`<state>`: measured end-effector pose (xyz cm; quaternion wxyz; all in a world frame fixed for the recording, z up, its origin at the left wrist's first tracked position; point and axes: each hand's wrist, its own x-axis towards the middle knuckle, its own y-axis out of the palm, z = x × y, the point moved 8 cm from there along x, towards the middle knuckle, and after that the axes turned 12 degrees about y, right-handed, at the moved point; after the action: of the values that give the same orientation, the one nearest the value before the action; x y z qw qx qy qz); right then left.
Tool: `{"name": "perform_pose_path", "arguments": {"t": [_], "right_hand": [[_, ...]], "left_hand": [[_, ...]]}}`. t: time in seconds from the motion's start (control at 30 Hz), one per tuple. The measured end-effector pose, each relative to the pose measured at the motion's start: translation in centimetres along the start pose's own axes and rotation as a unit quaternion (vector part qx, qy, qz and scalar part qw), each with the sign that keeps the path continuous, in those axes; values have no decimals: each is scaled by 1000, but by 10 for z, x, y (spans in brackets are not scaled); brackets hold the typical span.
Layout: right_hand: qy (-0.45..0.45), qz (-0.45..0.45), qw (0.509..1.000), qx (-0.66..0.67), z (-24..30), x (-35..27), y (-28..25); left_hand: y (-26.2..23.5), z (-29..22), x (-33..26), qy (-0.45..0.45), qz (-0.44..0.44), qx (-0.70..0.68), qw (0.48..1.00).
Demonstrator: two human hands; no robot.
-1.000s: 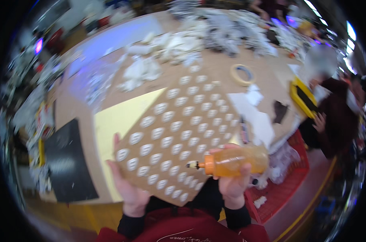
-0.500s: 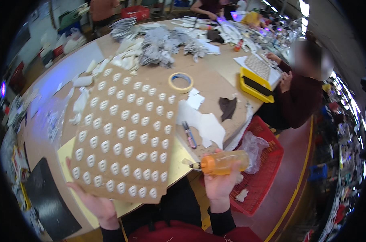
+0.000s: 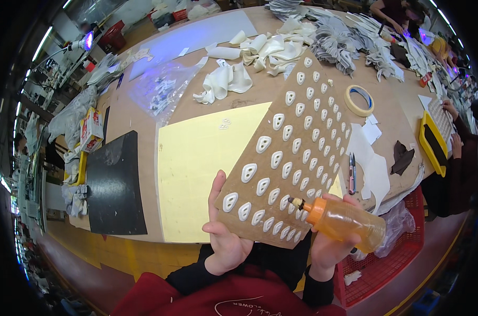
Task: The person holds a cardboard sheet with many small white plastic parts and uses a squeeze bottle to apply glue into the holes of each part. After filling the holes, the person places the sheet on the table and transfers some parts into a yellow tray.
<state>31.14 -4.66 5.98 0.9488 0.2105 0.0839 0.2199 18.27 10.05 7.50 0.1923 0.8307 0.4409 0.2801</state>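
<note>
My left hand (image 3: 229, 246) grips the lower left edge of a brown cardboard sheet (image 3: 281, 176), which is tilted up over the table. Rows of small white rounded pieces, each with two openings, cover its face. In my right hand (image 3: 328, 250) is a clear squeeze bottle (image 3: 349, 224) of amber liquid with an orange cap. The bottle lies nearly level, and its brush-like tip points left, in front of the sheet's lower part. Whether the tip touches the pieces I cannot tell. Beneath the sheet, a pale yellow sheet (image 3: 197, 174) lies on the table.
A black mat (image 3: 117, 184) lies at the left. Masking tape (image 3: 358, 100), thread snips (image 3: 352, 174) and white scraps (image 3: 370, 163) are to the right. A red basket (image 3: 391, 274) stands below the table's right edge. Fabric piles (image 3: 336, 45) lie behind; a co-worker sits far right by a yellow tray (image 3: 431, 142).
My view has swung left, bringing the black mat and more of the yellow sheet into sight. The cardboard has turned and tilted, and the bottle now overlaps its lower right part.
</note>
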Motion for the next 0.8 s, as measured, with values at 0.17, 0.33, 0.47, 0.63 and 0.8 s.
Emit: {"name": "perform_pose_path", "arguments": {"t": [0.17, 0.33, 0.47, 0.63, 0.8], "right_hand": [[2, -15, 999, -34, 0, 12, 15], [9, 10, 999, -33, -1, 15, 26], [8, 16, 999, -37, -3, 16, 28], [34, 57, 997, 33, -5, 12, 27], [21, 59, 998, -4, -2, 4, 28]], "left_hand": [[4, 2, -3, -6, 20, 13, 1000], [4, 3, -2, -5, 15, 4, 1000], [4, 1, -2, -3, 18, 7, 1000], [6, 0, -2, 5, 26, -1, 1000], [7, 0, -3, 0, 29, -11, 1000]]}}
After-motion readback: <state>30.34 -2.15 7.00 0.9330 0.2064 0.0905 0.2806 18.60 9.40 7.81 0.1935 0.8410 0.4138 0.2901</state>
